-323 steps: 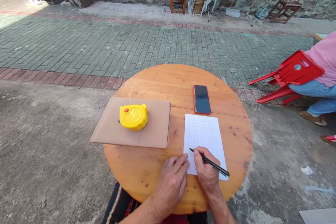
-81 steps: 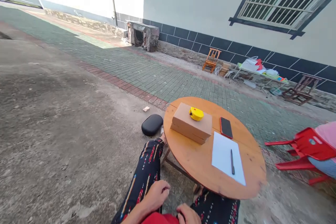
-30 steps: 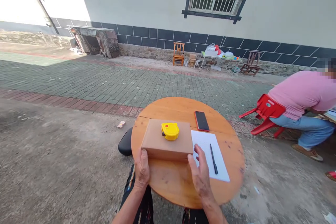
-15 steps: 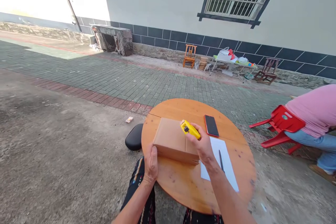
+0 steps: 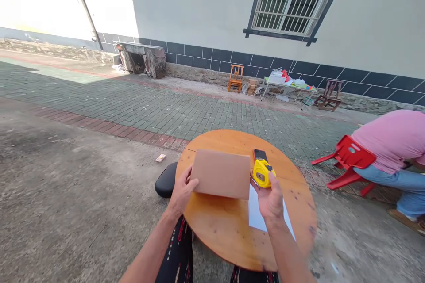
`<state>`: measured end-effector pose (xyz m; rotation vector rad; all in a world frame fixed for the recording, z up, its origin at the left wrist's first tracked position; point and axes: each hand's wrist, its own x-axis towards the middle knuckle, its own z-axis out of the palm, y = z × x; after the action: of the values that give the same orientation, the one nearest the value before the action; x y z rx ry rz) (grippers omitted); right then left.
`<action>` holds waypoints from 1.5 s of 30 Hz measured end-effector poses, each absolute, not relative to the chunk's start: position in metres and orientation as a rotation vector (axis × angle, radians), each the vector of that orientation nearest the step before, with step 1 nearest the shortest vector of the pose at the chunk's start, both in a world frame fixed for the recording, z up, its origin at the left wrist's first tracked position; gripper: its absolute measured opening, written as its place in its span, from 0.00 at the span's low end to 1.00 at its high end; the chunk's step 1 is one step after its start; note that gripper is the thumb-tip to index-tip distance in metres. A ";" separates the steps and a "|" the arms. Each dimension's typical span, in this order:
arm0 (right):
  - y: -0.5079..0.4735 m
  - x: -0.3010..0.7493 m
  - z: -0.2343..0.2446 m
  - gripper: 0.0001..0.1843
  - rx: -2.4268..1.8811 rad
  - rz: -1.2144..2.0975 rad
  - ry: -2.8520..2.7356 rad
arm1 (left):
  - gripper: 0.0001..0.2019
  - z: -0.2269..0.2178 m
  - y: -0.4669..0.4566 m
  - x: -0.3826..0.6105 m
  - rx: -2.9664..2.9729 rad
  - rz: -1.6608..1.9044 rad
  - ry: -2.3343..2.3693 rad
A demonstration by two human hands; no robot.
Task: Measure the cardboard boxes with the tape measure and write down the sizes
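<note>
Closes right fingers (image 5: pixel 265 188) round the yellow tape measure (image 5: pixel 262 173), lifted off the cardboard box (image 5: pixel 221 179) moments ago and now held above the phone (image 5: pixel 259 154) near the worktop's (image 5: pixel 219 230) far edge. Clamps left fingers (image 5: pixel 191 183) on the box's left end, tipping it up over mid-worktop, top face freed. Rounded glossy plastic against flat matte card; round varnished wood beneath.

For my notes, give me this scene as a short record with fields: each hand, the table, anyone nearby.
Left hand: grips the left edge of the brown cardboard box
Right hand: holds the yellow tape measure beside the box
Table: round wooden table with white paper sheet and red-cased phone
Nearby: person in pink shirt on red plastic chair
</note>
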<state>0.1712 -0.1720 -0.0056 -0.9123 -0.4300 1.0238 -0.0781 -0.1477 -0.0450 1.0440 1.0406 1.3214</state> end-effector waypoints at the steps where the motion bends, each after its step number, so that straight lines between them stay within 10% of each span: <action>1: -0.176 0.174 -0.006 0.21 -0.868 1.034 -0.423 | 0.30 -0.048 -0.152 -0.079 1.073 1.332 1.061; 25: -0.285 0.174 -0.054 0.23 -0.853 1.138 -0.297 | 0.23 -0.082 -0.233 -0.082 1.136 1.430 1.513; 41: -0.318 0.176 -0.045 0.46 -1.108 1.576 -1.318 | 0.30 -0.048 -0.282 -0.027 0.771 0.650 0.905; 45: -0.315 0.171 -0.052 0.36 -1.123 1.458 -1.309 | 0.29 -0.044 -0.278 -0.035 0.684 0.660 0.850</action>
<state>0.1709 -0.3152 -0.0516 -1.1229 -1.3085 1.4579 -0.0353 -0.2780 -0.0443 0.6842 0.8504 0.6604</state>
